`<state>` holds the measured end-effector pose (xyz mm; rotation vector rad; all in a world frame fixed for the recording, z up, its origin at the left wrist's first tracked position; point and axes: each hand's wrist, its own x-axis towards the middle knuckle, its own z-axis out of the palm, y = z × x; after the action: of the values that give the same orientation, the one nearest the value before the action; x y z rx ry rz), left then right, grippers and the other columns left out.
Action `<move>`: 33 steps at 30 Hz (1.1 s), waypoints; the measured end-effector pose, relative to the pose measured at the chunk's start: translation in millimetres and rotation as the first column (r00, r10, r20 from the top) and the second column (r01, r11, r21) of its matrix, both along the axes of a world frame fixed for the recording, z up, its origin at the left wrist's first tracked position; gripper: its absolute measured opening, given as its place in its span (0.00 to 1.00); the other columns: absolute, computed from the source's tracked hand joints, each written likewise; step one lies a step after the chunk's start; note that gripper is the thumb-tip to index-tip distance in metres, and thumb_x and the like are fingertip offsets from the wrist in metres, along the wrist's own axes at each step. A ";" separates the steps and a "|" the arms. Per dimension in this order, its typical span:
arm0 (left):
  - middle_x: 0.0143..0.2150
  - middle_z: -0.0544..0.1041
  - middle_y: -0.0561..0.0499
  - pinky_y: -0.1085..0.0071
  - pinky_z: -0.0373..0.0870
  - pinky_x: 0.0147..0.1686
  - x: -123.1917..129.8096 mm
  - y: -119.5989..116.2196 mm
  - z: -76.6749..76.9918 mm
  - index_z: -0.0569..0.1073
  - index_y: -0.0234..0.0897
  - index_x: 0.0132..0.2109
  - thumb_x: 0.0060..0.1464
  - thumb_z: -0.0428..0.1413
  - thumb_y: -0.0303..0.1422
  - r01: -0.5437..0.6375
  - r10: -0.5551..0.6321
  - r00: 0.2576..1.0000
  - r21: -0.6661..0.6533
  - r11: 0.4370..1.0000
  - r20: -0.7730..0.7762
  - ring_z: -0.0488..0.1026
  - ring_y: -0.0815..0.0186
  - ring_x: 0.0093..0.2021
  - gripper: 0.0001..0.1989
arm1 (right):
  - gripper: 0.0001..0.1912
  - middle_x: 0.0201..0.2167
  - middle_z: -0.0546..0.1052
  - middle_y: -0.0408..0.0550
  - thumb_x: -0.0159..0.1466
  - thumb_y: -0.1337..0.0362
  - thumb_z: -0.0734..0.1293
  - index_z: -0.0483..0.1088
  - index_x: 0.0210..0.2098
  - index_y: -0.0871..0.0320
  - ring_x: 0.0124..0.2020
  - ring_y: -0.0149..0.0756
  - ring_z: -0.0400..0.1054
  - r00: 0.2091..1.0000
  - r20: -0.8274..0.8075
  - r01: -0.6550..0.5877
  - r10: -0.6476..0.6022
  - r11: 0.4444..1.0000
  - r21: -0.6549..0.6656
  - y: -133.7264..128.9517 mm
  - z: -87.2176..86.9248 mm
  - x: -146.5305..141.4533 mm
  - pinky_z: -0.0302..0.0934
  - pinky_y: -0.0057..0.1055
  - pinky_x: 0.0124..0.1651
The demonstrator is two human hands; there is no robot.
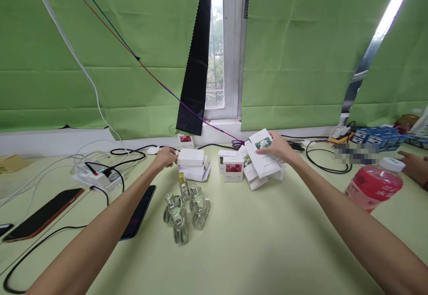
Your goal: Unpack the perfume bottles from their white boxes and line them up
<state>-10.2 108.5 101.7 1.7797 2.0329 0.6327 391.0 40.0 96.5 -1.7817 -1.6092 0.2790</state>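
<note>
A: ok so from the head view, what are the hands up to?

B: Well apart from each other. Right hand (280,147) is clamped on a flower-print box (265,159), tilted over a loose pile of similar white cartons (258,182) on the surface (254,246). Left hand (166,157) is at the left end of the white box stack (191,157). Looks like fingertips against it, but can't tell if they're actually gripping.

A: what's between them?

B: Raspberry-print box (233,171), upright, just left of the pile. Clear glass bottles (180,230) are bunched nearer the person, with a gold-capped bottle (183,188) at the back of the bunch.

A: how's that box gonna handle?

B: Looks like thin card, so I'd guess pretty light and stiffish, but easy to dent. Smooth faces could slide on each other too. Can't see if anything's inside, so no promises on weight. I'd take it by the long side edges, thumb on one face and fingers behind, no hard squeeze mid-panel.

A: and the bottles?

B: Probably heavier for their size, slick and breakable. Hold them round the body, not the cap imo.
</note>
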 end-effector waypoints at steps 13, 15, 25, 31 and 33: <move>0.45 0.80 0.44 0.67 0.68 0.46 86.3 -32.4 49.9 0.77 0.39 0.48 0.59 0.54 0.37 0.491 -0.401 0.757 0.044 0.870 -0.516 0.76 0.57 0.47 0.13 | 0.32 0.46 0.76 0.60 0.51 0.48 0.76 0.70 0.47 0.60 0.48 0.51 0.70 0.960 0.272 0.017 0.073 0.949 -0.315 32.1 -85.4 -23.1 0.62 0.35 0.43; 0.47 0.80 0.47 0.69 0.67 0.47 114.7 -46.4 44.5 0.77 0.41 0.48 0.57 0.57 0.41 0.638 -0.540 0.647 -0.007 0.770 -0.538 0.76 0.59 0.48 0.14 | 0.32 0.48 0.74 0.62 0.55 0.46 0.74 0.69 0.51 0.60 0.48 0.52 0.69 0.950 0.308 0.043 0.052 0.954 -0.296 25.3 -86.4 -29.6 0.61 0.37 0.44; 0.48 0.77 0.37 0.63 0.70 0.45 169.2 -66.2 11.3 0.74 0.33 0.48 0.54 0.60 0.35 0.696 -0.570 0.502 -0.087 0.712 -0.651 0.75 0.50 0.50 0.16 | 0.24 0.54 0.66 0.63 0.70 0.52 0.60 0.65 0.59 0.61 0.54 0.53 0.59 0.931 0.352 -0.008 -0.096 0.959 0.284 -9.9 -73.1 -50.3 0.56 0.44 0.54; 0.41 0.79 0.35 0.63 0.70 0.40 169.0 -82.9 7.7 0.78 0.31 0.40 0.54 0.57 0.38 0.683 -0.565 0.533 -0.074 0.727 -0.629 0.77 0.48 0.44 0.14 | 0.17 0.42 0.73 0.57 0.73 0.56 0.55 0.70 0.47 0.60 0.46 0.45 0.66 0.982 0.179 -0.153 0.063 0.819 0.553 -55.0 -66.3 -70.5 0.59 0.39 0.50; 0.38 0.79 0.35 0.65 0.68 0.34 166.9 -100.9 5.9 0.78 0.31 0.37 0.54 0.56 0.40 0.675 -0.560 0.568 -0.048 0.736 -0.603 0.78 0.50 0.39 0.15 | 0.19 0.34 0.75 0.52 0.73 0.53 0.54 0.70 0.39 0.58 0.37 0.41 0.69 0.981 0.119 -0.187 0.151 0.892 0.411 -73.3 -61.4 -72.4 0.61 0.35 0.42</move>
<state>156.7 7.6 107.6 2.8796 1.4430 0.0295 318.6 -33.4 35.0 -1.3398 -1.7325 -0.0668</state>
